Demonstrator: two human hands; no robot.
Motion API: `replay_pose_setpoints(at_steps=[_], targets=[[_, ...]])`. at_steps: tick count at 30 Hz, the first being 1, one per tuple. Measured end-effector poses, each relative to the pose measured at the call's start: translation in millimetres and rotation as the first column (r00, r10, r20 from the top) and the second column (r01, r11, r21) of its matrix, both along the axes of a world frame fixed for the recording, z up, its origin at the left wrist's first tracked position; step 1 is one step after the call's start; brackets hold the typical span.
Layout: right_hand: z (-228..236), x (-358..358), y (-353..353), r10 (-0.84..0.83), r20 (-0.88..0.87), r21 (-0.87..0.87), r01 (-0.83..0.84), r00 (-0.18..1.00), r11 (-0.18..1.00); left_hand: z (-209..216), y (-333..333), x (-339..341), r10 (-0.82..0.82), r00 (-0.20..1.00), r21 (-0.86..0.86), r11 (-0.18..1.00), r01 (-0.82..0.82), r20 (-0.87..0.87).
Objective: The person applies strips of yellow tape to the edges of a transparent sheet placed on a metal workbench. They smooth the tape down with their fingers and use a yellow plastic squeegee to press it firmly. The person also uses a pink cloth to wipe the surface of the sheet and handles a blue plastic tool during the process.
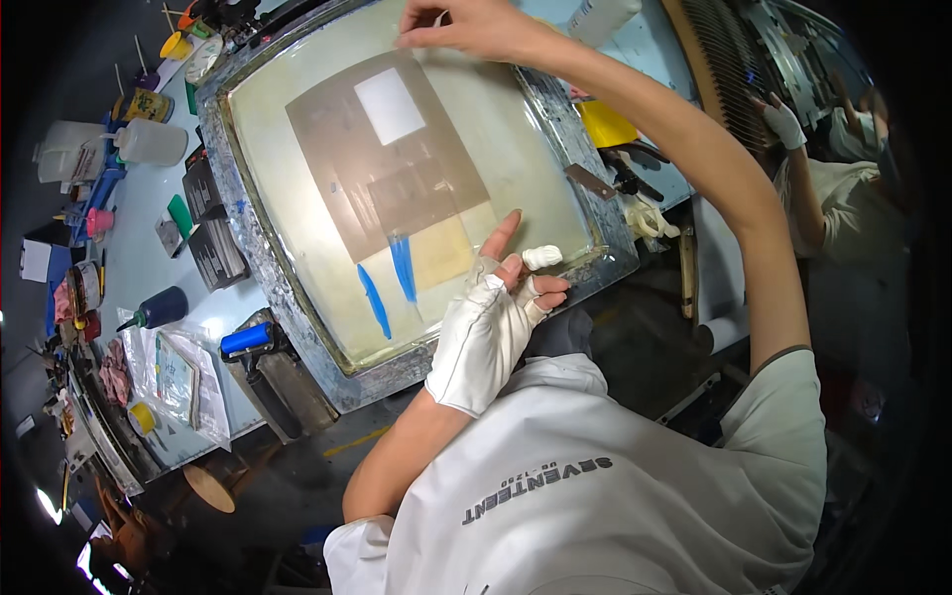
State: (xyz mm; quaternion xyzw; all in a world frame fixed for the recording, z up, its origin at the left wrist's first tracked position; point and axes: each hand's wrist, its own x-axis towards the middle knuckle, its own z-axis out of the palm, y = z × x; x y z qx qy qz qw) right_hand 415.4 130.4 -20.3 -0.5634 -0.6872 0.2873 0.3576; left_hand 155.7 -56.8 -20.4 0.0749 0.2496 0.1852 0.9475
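Observation:
A framed printing screen (585, 263) lies tilted in front of me, its pale mesh bearing a brown rectangle (327, 149) with a white rectangular patch (392, 107). Two blue strips (374, 300) mark its near part. My left hand (486, 327), in a white glove with bare fingertips, hovers over the near right corner. Its index finger stretches out and the others are loosely bent; a bunched white tip (541, 258) shows beside them. At the far edge of the brown area, my bare right hand (461, 28) has thumb and fingers pinched; what lies between them is too small to make out.
Left of the screen are a blue-handled roller (248, 339), dark boxes (215, 253), a dark squeeze bottle (159, 308), a white jug (151, 142) and a plastic bag (178, 377). Right are a yellow piece (607, 124) and a blade (589, 180). Another person's gloved hand (784, 123) shows far right.

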Motion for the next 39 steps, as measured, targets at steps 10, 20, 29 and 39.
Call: replay_pose_setpoints(at_steps=[10,20,29,39], targets=[[-44,1,28,0.07,0.234,0.287,-0.138,0.97,0.948,-16,15,9,0.144,0.979,-0.236,0.966,-0.107,0.144],[-68,4,33,-0.031,0.285,0.508,-0.124,0.958,0.852,-19,16,9,0.126,0.985,-0.217,0.971,-0.098,0.116],[-17,0,20,0.042,0.738,0.301,-0.384,0.674,0.873,-18,14,9,0.132,0.984,-0.22,0.97,-0.104,0.119],[-28,-23,-72,0.286,0.773,0.097,-0.55,0.567,0.829,8,-19,-4,-0.174,0.947,-0.237,0.942,0.24,0.268]])
